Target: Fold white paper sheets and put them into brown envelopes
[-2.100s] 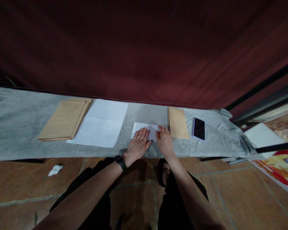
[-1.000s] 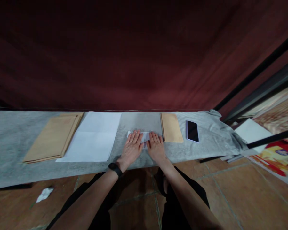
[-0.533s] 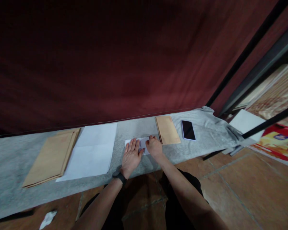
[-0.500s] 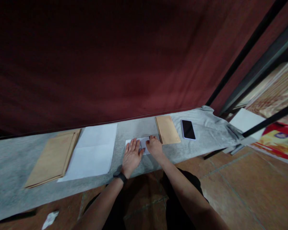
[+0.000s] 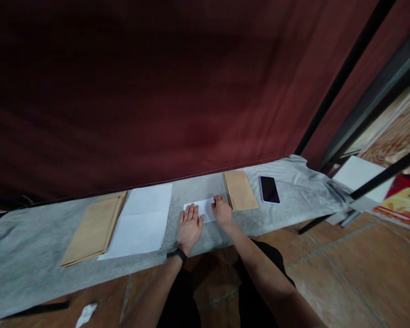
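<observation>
Lying left of the small brown packet (image 5: pixel 242 191), the white paper (image 5: pixel 206 209) bears my flat, outspread left hand (image 5: pixel 189 228); my right hand (image 5: pixel 222 211), lately flat, now curls at its packet-side end, grip indeterminable, presumably steadying it

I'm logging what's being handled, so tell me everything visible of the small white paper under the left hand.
The small white paper is a narrow, plain-looking oblong, longer from left to right. It lies flat on the grey cloth. The left hand rests flat over its left part; the right hand, curled, touches its right end. Folds or writing are too unclear to tell.
</observation>
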`<control>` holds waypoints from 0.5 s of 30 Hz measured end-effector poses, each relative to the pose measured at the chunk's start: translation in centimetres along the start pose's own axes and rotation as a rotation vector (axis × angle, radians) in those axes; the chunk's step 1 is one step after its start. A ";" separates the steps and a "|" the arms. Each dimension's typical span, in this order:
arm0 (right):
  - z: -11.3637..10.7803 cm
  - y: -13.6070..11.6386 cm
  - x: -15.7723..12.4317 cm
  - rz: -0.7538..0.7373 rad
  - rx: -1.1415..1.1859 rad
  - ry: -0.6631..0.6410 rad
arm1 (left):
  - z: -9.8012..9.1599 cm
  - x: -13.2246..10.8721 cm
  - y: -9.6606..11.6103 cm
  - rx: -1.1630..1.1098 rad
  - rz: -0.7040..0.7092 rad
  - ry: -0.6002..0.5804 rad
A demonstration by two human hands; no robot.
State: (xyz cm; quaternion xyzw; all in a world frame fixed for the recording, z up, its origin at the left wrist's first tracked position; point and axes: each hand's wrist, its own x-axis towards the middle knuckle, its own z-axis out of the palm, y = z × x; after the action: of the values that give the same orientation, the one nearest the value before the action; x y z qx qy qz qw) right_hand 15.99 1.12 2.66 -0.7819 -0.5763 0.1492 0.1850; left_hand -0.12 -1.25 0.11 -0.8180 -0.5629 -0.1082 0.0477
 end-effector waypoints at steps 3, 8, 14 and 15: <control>0.2 0.1 0.1 -0.021 -0.006 0.006 | -0.2 0.1 0.2 0.007 -0.004 -0.004; 0.0 0.0 0.4 0.005 -0.008 -0.003 | -0.5 0.0 0.2 0.010 -0.011 0.003; -0.5 -0.3 -0.2 -0.048 -0.065 0.018 | -0.6 0.0 0.1 -0.013 -0.014 -0.014; -0.5 -0.2 -0.6 -0.085 -0.080 0.040 | -0.5 0.0 0.1 -0.018 -0.013 -0.014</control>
State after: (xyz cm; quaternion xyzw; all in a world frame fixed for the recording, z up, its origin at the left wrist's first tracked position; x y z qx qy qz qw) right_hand 15.88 0.58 3.26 -0.7662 -0.6109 0.1024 0.1712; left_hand -0.13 -1.35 0.63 -0.8155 -0.5675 -0.1079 0.0356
